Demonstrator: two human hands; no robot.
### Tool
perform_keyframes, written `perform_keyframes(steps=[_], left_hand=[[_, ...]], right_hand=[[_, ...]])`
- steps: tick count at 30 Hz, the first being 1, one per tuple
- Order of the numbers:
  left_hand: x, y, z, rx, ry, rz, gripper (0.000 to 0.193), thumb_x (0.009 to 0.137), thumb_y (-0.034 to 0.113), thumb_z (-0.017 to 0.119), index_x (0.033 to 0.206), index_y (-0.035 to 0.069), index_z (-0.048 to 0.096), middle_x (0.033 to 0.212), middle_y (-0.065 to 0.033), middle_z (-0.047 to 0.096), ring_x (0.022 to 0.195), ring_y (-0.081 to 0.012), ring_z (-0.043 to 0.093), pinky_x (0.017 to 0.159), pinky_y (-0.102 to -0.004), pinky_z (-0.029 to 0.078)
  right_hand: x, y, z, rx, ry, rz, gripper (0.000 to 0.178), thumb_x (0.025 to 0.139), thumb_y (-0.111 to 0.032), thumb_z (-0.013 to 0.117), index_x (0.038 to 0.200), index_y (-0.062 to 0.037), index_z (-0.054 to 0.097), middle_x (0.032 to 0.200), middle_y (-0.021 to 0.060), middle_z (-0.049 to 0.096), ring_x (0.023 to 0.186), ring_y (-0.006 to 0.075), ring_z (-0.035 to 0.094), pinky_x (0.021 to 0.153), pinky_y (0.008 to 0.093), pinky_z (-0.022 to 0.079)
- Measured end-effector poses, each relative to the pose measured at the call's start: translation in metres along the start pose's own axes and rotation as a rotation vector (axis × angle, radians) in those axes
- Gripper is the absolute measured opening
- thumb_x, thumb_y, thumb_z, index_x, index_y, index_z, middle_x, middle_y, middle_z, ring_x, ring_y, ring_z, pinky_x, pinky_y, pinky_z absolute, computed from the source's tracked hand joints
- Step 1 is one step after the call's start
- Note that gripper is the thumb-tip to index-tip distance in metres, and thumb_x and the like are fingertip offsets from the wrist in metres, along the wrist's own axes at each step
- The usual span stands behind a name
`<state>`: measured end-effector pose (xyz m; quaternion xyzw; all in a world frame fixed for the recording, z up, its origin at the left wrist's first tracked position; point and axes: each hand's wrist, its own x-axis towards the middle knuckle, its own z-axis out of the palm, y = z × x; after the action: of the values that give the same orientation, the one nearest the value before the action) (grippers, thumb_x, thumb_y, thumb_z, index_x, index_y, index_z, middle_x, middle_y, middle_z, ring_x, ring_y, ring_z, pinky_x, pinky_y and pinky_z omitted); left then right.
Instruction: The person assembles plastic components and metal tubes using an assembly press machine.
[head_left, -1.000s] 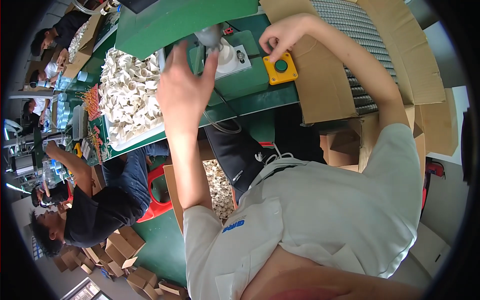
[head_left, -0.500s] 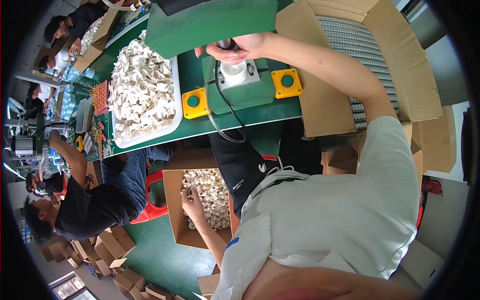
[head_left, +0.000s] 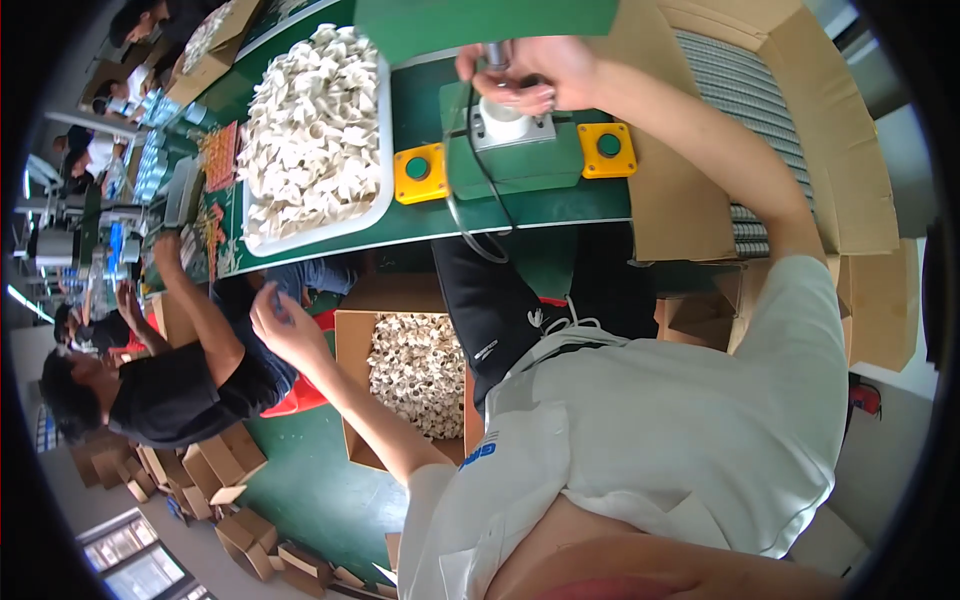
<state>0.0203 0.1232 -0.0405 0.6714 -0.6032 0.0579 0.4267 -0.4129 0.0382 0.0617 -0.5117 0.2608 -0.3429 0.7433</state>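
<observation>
My right hand (head_left: 545, 78) reaches under the green press head (head_left: 480, 30), fingers curled beside the metal rod (head_left: 496, 55) and just above a round white piece (head_left: 503, 122). That piece sits in a metal fixture on a green base (head_left: 520, 165); whatever is between those fingers is hidden. My left hand (head_left: 287, 325) is raised, fingers apart and slightly blurred, with nothing visible in it. It is left of an open carton (head_left: 352, 400) of small pale parts (head_left: 415, 370) and below the white tray (head_left: 385, 170), which is heaped with curled off-white pieces (head_left: 315, 130).
Yellow boxes with green buttons (head_left: 420, 172) flank the press base. A cable (head_left: 475, 150) loops over the table edge. At right stands a large carton (head_left: 690, 190) with rows of grey cylinders (head_left: 745, 95). A co-worker in black (head_left: 180, 390) sits close on the left.
My left hand has lifted out of the carton of small parts and moved up and left. My right hand stays at the press, its fingers now lower over the white piece. The view has shifted slightly.
</observation>
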Motion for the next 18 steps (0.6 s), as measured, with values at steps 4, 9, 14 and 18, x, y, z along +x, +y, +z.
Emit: perform_keyframes(steps=[4,9,14,18], left_hand=[[0.085,0.006,0.044,0.026,0.126,0.268,0.030,0.087,0.012,0.067,0.115,0.001,0.064,0.111,-0.0175,0.064,0.102,-0.0343,0.059,0.089,-0.0416,0.048],[0.106,-0.010,0.085,0.327,-0.087,0.263,0.057,0.084,0.041,0.069,0.132,0.012,0.058,0.121,-0.0192,0.060,0.113,-0.0368,0.058,0.095,-0.0421,0.048],[0.113,0.021,0.077,0.192,-0.247,0.116,0.056,0.084,0.047,0.067,0.131,0.018,0.059,0.118,-0.0169,0.061,0.109,-0.0343,0.060,0.091,-0.0407,0.049],[0.117,0.025,0.068,0.151,-0.328,0.087,0.051,0.084,0.039,0.070,0.127,0.013,0.062,0.112,-0.0147,0.062,0.103,-0.0312,0.061,0.088,-0.0380,0.050]], right_hand=[[-0.008,0.015,0.019,0.180,0.059,-0.007,0.060,0.100,-0.054,0.027,0.118,-0.0035,0.052,0.070,0.0043,0.050,0.039,0.0081,0.028,0.037,0.0224,0.023],[-0.032,-0.002,0.015,0.000,0.320,-0.060,0.061,0.099,-0.057,0.026,0.128,-0.0084,0.049,0.078,0.0051,0.051,0.044,0.0088,0.033,0.041,0.0223,0.026],[-0.046,0.011,-0.057,-0.418,0.291,-0.133,0.055,0.100,-0.054,0.028,0.121,-0.0101,0.053,0.075,0.0056,0.051,0.044,0.0079,0.036,0.041,0.0208,0.024],[-0.045,0.005,-0.051,-0.664,0.245,-0.018,0.045,0.103,-0.047,0.033,0.121,-0.0127,0.056,0.078,0.0059,0.054,0.049,0.0101,0.043,0.044,0.0224,0.028]])
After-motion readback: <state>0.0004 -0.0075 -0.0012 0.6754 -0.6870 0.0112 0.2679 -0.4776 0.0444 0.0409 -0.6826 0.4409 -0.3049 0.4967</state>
